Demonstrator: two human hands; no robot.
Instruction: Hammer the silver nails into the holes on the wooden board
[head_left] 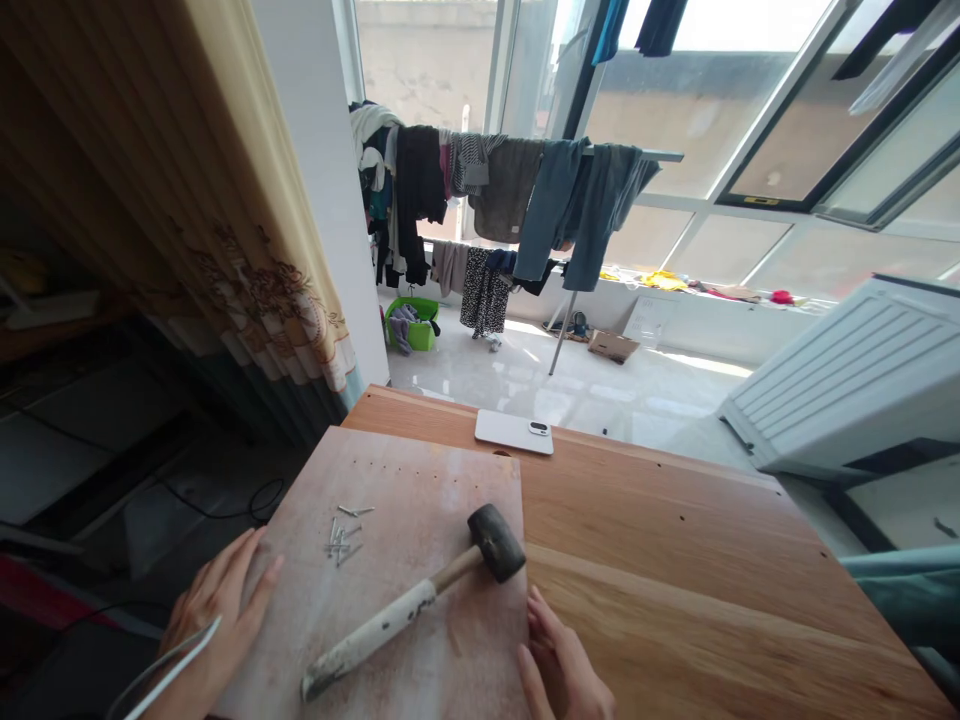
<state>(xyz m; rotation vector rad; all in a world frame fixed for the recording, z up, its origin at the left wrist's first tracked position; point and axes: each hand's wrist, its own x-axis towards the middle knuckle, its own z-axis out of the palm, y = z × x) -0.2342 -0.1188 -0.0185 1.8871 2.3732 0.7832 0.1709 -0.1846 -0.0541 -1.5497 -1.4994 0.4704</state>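
Observation:
A thin wooden board (420, 500) with a row of small holes near its far edge lies on a wooden tabletop. My left hand (217, 610) holds the board's left edge, thumb over the top, fingers along the side. At the right edge, my right hand (562, 660) grips the board with curled fingers, partly cut off by the frame. Between the hands rests a mallet (390, 625) with a black head and a worn white-painted handle, lying diagonally and touched by neither hand. Several loose nails (342, 540) are scattered on the board's left half.
A white phone (514, 431) lies at the tabletop's (697, 590) far edge. Beyond stand a clothes rack with hanging trousers (551, 205), a green basket (412, 325) and a white appliance (855, 370). A curtain (247, 220) hangs at left.

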